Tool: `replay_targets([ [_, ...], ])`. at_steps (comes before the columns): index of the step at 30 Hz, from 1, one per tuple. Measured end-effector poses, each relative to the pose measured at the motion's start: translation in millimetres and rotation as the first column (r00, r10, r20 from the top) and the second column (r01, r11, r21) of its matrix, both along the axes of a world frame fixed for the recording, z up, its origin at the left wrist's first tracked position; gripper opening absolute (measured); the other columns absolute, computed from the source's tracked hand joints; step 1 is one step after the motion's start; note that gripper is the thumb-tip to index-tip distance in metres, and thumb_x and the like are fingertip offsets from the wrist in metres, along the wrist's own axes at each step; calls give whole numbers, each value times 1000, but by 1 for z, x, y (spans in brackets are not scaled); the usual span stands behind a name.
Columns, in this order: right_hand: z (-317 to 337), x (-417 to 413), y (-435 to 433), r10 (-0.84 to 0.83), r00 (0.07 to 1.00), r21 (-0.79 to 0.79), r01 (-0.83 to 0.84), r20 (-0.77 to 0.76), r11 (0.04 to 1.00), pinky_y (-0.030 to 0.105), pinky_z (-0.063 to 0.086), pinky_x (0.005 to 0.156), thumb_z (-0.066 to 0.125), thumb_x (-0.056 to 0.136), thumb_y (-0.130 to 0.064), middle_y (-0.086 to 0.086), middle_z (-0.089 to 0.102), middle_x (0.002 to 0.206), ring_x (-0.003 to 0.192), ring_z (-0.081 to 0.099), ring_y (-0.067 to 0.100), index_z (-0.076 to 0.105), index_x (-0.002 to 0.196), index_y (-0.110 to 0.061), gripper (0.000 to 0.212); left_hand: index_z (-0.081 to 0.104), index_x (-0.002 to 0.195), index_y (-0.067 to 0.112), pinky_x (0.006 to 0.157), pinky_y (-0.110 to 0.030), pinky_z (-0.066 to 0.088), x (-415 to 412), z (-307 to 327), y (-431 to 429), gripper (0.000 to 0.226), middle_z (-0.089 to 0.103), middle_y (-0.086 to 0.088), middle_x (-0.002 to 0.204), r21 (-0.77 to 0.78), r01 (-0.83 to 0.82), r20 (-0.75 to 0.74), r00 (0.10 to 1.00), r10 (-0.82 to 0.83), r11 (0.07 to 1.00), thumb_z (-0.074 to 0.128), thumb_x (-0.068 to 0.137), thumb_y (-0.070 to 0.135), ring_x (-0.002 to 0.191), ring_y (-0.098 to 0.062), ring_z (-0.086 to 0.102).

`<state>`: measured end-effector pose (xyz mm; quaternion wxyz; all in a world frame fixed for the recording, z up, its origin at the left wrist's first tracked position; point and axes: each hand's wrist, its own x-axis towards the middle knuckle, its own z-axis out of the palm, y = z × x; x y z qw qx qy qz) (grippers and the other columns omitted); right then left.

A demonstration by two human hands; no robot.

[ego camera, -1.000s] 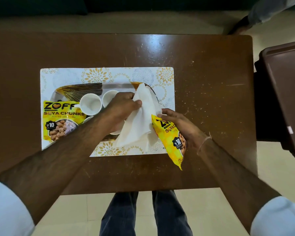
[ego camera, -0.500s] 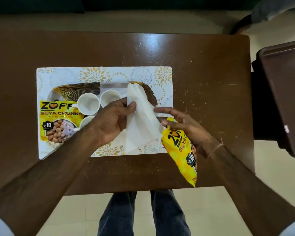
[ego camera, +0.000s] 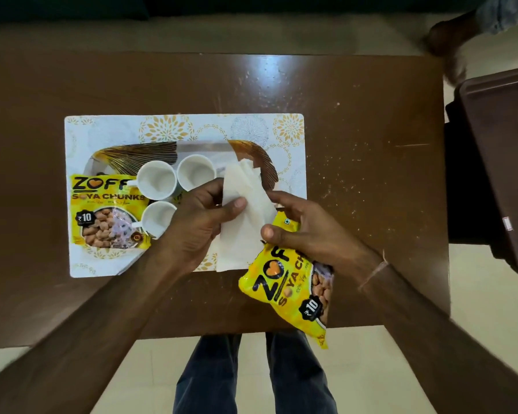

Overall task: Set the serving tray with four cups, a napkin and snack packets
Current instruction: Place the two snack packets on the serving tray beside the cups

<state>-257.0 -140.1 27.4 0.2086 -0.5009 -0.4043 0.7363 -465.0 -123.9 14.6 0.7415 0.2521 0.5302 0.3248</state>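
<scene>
**Napkin goes down between both hands**

Napkin (ego camera: 245, 222) hangs over the tray (ego camera: 204, 146), long axis running away from us, our left hand (ego camera: 198, 225) pinching its left edge, thumb on top. Our right hand (ego camera: 305, 231) grips a snack packet (ego camera: 284, 291) just right of it, index finger touching the napkin's far edge. The left hand leads. We count three cups (ego camera: 156, 182) showing, a fourth possibly hidden; two packets, one (ego camera: 108, 216) on the tray.
</scene>
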Motion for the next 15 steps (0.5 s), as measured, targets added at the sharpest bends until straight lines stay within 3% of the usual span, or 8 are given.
replay_targets([
  [4, -3, -14, -1, -56, 998, -1, 56, 26, 998, 32, 57, 90, 74, 89, -34, -5, 75, 116, 108, 71, 12, 65, 126, -25, 39, 70, 107, 7, 83, -48, 57, 13, 2, -4, 38, 75, -15, 103, 115, 65, -260, 965, -33, 991, 84, 74, 18, 96, -31, 71],
  [7, -7, -16, -5, -115, 993, -55, 114, -7, 992, 26, 57, 80, 68, 95, -18, 0, 77, 109, 99, 73, 12, 70, 118, -19, 24, 64, 105, 21, 80, -33, 56, 16, -3, -6, 42, 71, 3, 102, 221, 203, -559, 828, -47, 954, 85, 70, 31, 98, -15, 65],
  [9, -8, -13, -9, -183, 977, -194, 159, -111, 968, 29, 59, 78, 65, 96, -11, 7, 77, 109, 94, 74, 20, 70, 120, -13, 24, 58, 109, 30, 79, -20, 53, 14, -5, -8, 52, 68, 12, 104, 226, 212, -567, 822, -48, 951, 85, 65, 40, 99, -4, 64],
  [10, -9, -10, -11, -221, 965, -254, 180, -141, 950, 30, 60, 77, 64, 97, -11, 11, 77, 110, 92, 75, 22, 70, 121, -10, 25, 57, 111, 34, 81, -21, 55, 12, -6, -10, 56, 70, 12, 104, 192, 202, -524, 849, -74, 960, 85, 63, 45, 100, -4, 66],
  [13, -11, 0, -15, -322, 934, -392, 242, -153, 887, 30, 60, 70, 64, 95, -13, 18, 75, 108, 82, 75, 23, 70, 121, -7, 28, 59, 107, 45, 83, -43, 60, 12, -11, -17, 54, 76, 3, 93, 70, 182, -371, 918, -144, 981, 82, 59, 51, 90, -14, 73],
  [15, -14, 4, -16, -384, 910, -469, 275, -154, 839, 30, 59, 63, 67, 90, -15, 19, 76, 103, 73, 75, 22, 70, 120, -5, 33, 64, 99, 48, 81, -47, 60, 13, -14, -21, 45, 76, 5, 85, 27, 198, -395, 902, -172, 980, 80, 58, 53, 84, -14, 73],
])
